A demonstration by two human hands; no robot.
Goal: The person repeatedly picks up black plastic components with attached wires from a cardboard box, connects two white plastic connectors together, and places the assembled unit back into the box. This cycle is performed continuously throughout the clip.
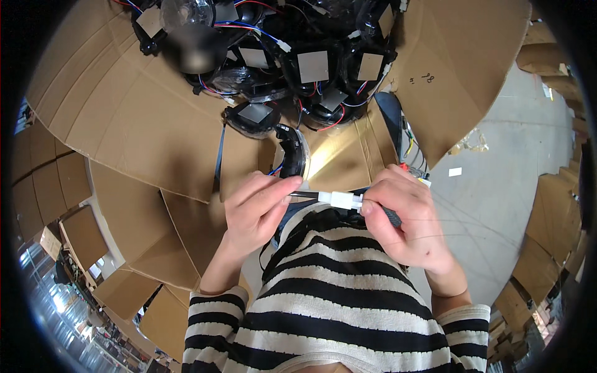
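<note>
A white plug connector (341,199) sits level between my hands in front of the striped shirt. My left hand (260,204) pinches the short black cable (304,194) running into its left end. Thumb and fingers of my right hand (401,214) close on the connector's right end, and a dark ribbed piece (392,216) shows beneath them. Just beyond my left hand stands a curved black lamp (293,151) with red and blue wires. Bright yellowish light falls on the cardboard beside its pale edge.
Several black lamp units (313,66) with grey square pads and loose wires are heaped at the far side. Large cardboard flaps (124,130) spread around. Open boxes (127,292) stand at left, more cartons (553,214) at right. Coloured wires (410,146) hang beyond my right hand.
</note>
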